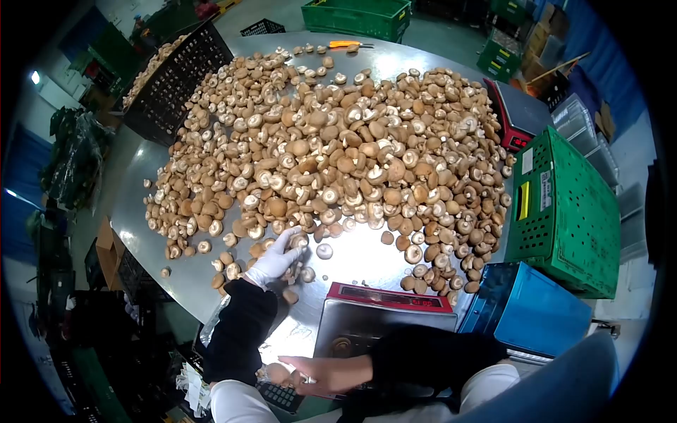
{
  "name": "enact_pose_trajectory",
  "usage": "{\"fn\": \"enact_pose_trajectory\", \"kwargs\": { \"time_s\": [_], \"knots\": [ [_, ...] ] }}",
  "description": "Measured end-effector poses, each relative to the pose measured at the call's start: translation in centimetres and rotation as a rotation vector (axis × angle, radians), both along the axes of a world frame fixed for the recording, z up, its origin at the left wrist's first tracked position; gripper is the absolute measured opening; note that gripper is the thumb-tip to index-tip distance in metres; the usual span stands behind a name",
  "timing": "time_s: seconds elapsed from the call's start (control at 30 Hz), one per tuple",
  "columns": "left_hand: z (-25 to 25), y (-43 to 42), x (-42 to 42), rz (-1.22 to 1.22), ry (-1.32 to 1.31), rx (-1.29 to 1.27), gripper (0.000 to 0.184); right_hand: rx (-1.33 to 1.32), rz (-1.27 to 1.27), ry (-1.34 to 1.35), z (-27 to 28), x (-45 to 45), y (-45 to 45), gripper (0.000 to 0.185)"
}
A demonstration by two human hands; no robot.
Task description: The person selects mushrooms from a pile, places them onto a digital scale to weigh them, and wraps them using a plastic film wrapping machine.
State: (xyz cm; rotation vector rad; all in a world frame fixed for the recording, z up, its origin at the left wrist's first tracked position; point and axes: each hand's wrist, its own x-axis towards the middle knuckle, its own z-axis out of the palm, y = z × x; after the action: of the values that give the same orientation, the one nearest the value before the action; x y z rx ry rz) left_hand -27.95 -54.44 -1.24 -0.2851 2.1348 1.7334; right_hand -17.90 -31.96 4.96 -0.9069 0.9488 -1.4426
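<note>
My left hand, in a white glove, reaches over the near left edge of the mushroom heap with its fingers closed around a mushroom. Low in front of me, my bare right hand is closed on brown-capped mushrooms, beside the near edge of the table. A red-framed digital scale lies just beyond that hand, with a mushroom on its metal plate. The large heap of mushrooms covers much of the metal table.
A black crate of mushrooms tilts at the far left. Along the right stand another scale, a green crate and a blue bin. An orange-handled tool and a green crate are at the back.
</note>
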Motion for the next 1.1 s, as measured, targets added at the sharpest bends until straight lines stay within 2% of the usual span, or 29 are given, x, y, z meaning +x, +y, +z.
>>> {"fn": "enact_pose_trajectory", "kwargs": {
  "time_s": [0.07, 0.1, 0.13, 0.17, 0.2, 0.27, 0.3, 0.37, 0.5, 0.53, 0.57, 0.63, 0.7, 0.73, 0.83, 0.9, 0.93, 0.97, 1.03, 1.1],
  "knots": [
    [1.4, -0.5, 0.0, 0.034, -0.052, 0.079, 0.045, 0.12, -0.085, 0.233, 3.0, -1.5, -0.6, 0.044],
    [3.3, -0.3, 0.2, 0.046, -0.105, 0.116, 0.047, 0.156, -0.215, 0.424, 2.1, -3.5, -1.1, 0.037],
    [3.6, -0.7, 0.7, 0.053, -0.076, 0.191, 0.048, 0.178, -0.385, 0.494, 0.5, -5.5, -1.9, 0.026],
    [3.5, -1.0, 1.2, 0.121, -0.155, 0.358, 0.048, 0.329, -0.548, 0.574, 0.2, -7.7, -2.1, 0.016],
    [4.0, -1.1, 1.9, 0.149, -0.164, 0.397, 0.048, 0.326, -0.71, 0.714, -3.3, -9.2, -2.5, 0.014],
    [4.8, -0.6, 3.0, 0.2, -0.154, 0.5, 0.045, 0.413, -0.687, 1.136, -7.3, -12.3, -3.2, 0.018],
    [4.9, -0.6, 3.4, 0.204, -0.166, 0.44, 0.046, 0.508, -0.54, 1.212, -8.0, -13.2, -3.5, 0.019],
    [5.4, 0.1, 4.3, 0.279, -0.178, 0.579, 0.047, 0.485, -0.393, 1.381, -11.4, -14.1, -3.3, 0.02],
    [6.6, 0.3, 5.6, 0.344, -0.152, 0.537, 0.049, 0.531, -0.383, 1.461, -12.8, -14.5, -3.6, 0.022],
    [6.2, 0.1, 6.1, 0.352, -0.152, 0.536, 0.049, 0.555, -0.329, 1.374, -11.9, -14.2, -3.9, 0.023],
    [5.7, -0.2, 6.6, 0.37, -0.147, 0.621, 0.049, 0.58, -0.275, 1.286, -11.2, -13.9, -4.3, 0.025],
    [4.8, -0.4, 7.4, 0.385, -0.144, 0.706, 0.05, 0.444, -0.219, 1.255, -11.8, -12.6, -5.2, 0.027],
    [4.7, -0.2, 7.7, 0.323, -0.175, 0.834, 0.05, 0.44, -0.145, 1.365, -12.0, -12.0, -5.4, 0.029],
    [5.0, 0.3, 7.7, 0.31, -0.168, 0.786, 0.05, 0.441, -0.153, 1.368, -12.0, -12.1, -5.3, 0.029],
    [5.7, 1.5, 8.3, 0.394, -0.185, 0.729, 0.05, 0.512, -0.233, 1.273, -11.4, -12.8, -4.6, 0.025],
    [5.8, 1.1, 8.9, 0.344, -0.18, 0.767, 0.05, 0.491, -0.345, 0.612, -10.3, -14.1, -3.4, 0.029],
    [5.8, 1.2, 9.1, 0.288, -0.172, 0.805, 0.05, 0.568, -0.234, -0.003, -8.2, -14.8, -2.0, 0.039],
    [6.1, 1.8, 9.2, 0.306, -0.167, 0.802, 0.049, 0.519, -0.23, -0.205, -6.3, -15.2, -0.4, 0.036],
    [6.3, 3.3, 9.3, 0.262, -0.126, 0.806, 0.049, 0.448, -0.171, -0.524, -4.4, -15.1, 2.5, 0.043],
    [8.7, 5.3, 9.3, 0.204, -0.161, 0.845, 0.05, 0.325, -0.11, -0.688, -2.9, -13.9, 5.4, 0.05]
  ]
}}
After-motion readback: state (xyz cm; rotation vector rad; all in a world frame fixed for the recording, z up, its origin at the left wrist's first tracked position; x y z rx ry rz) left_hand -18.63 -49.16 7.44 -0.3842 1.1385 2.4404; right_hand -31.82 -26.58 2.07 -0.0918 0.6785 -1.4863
